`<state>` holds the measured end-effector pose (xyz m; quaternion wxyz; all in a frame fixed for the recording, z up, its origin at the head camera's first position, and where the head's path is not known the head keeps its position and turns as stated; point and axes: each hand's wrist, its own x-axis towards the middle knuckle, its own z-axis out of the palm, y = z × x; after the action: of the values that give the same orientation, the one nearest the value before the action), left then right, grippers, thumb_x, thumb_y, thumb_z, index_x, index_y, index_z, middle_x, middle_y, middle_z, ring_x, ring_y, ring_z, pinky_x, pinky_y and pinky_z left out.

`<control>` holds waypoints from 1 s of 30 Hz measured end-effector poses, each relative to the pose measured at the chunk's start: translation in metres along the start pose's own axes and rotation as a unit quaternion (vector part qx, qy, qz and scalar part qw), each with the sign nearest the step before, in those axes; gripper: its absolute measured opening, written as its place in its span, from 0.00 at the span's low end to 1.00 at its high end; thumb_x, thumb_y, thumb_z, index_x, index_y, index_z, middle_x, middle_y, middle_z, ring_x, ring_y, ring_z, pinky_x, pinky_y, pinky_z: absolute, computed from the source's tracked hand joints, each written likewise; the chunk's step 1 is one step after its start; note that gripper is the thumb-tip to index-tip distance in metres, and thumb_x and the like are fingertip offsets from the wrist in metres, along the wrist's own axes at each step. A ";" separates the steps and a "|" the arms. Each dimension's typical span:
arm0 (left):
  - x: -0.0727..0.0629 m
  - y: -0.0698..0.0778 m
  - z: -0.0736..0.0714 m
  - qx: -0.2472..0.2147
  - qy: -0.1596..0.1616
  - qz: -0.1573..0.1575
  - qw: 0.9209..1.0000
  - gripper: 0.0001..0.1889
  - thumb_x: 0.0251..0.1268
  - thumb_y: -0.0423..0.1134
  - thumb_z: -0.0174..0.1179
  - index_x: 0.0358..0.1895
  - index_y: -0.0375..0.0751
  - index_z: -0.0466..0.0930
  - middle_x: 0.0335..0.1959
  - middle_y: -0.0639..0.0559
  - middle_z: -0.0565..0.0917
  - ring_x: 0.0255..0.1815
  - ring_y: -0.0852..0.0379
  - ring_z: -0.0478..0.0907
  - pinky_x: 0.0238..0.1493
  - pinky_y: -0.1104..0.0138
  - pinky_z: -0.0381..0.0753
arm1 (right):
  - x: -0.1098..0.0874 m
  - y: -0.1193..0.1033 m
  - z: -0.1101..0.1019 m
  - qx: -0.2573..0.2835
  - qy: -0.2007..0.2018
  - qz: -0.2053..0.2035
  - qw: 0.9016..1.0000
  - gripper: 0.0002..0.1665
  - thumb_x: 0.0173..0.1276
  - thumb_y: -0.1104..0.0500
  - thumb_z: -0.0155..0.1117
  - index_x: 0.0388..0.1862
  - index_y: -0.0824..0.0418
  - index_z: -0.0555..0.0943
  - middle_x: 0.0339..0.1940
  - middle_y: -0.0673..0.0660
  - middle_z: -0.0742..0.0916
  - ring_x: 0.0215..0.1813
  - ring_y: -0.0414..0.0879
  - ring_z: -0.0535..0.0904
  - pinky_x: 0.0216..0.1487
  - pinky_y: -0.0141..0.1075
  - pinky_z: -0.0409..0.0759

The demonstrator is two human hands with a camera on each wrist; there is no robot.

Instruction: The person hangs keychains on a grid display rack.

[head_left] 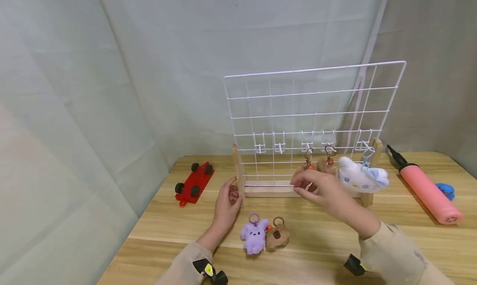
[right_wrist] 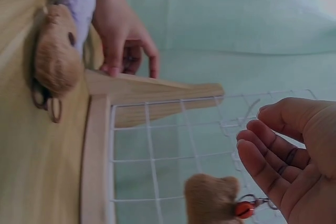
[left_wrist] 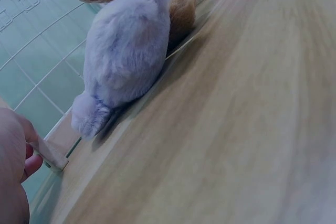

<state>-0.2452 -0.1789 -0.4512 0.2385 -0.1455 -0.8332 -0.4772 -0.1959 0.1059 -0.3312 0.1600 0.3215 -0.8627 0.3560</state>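
My left hand (head_left: 225,204) grips the left wooden post (head_left: 238,165) of a stand carrying a white wire grid, thumb in front and fingers behind. My right hand (head_left: 328,192) has loosely bent fingers with nothing between them, in front of the grid's lower part. Behind it hang two brown plush keychains (head_left: 326,165) with orange bells, partly covered by the hand. A white plush cat keychain (head_left: 359,177) with a blue bow hangs to their right. On the table before the stand lie a purple plush keychain (head_left: 255,238) and a brown plush keychain (head_left: 278,238), side by side.
Two white hooks on the grid's left, one of them a hook (head_left: 259,148) near the post, hold nothing. A red wheeled toy (head_left: 195,182) lies at the left. At the right are a pink hand pump (head_left: 428,192) and a small blue object (head_left: 446,191).
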 end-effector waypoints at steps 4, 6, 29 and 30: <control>0.001 0.000 -0.001 -0.002 0.000 0.001 1.000 0.32 0.52 0.18 0.61 0.64 0.34 0.66 0.43 0.39 0.77 0.39 0.49 0.78 0.38 0.67 0.83 | -0.001 0.004 0.010 0.016 -0.014 -0.004 1.000 0.06 0.63 0.64 0.65 0.39 0.57 0.82 0.32 0.48 0.85 0.34 0.33 0.78 0.31 0.28 0.80; 0.001 0.000 -0.001 -0.004 0.000 0.001 1.000 0.32 0.52 0.18 0.62 0.64 0.34 0.66 0.43 0.39 0.77 0.39 0.49 0.78 0.38 0.67 0.83 | -0.002 0.007 0.016 0.018 -0.022 -0.007 1.000 0.06 0.63 0.65 0.66 0.38 0.57 0.82 0.31 0.48 0.85 0.34 0.33 0.78 0.30 0.27 0.80; 0.000 -0.001 0.000 0.000 -0.004 -0.001 1.000 0.32 0.53 0.19 0.62 0.64 0.34 0.66 0.43 0.39 0.77 0.38 0.49 0.77 0.38 0.71 0.82 | -0.011 0.038 0.060 0.009 -0.118 -0.013 0.993 0.08 0.58 0.67 0.68 0.37 0.62 0.82 0.32 0.53 0.85 0.32 0.37 0.79 0.31 0.26 0.80; 0.001 0.000 0.000 -0.001 -0.003 -0.002 1.000 0.32 0.53 0.19 0.62 0.64 0.34 0.66 0.43 0.39 0.77 0.38 0.49 0.78 0.38 0.70 0.82 | -0.011 0.039 0.062 0.011 -0.122 -0.011 0.992 0.08 0.58 0.67 0.67 0.37 0.62 0.82 0.32 0.53 0.85 0.33 0.37 0.79 0.32 0.26 0.80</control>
<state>-0.2460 -0.1789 -0.4513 0.2347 -0.1458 -0.8338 -0.4780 -0.2165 0.0875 -0.3994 0.0539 0.3739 -0.8681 0.3221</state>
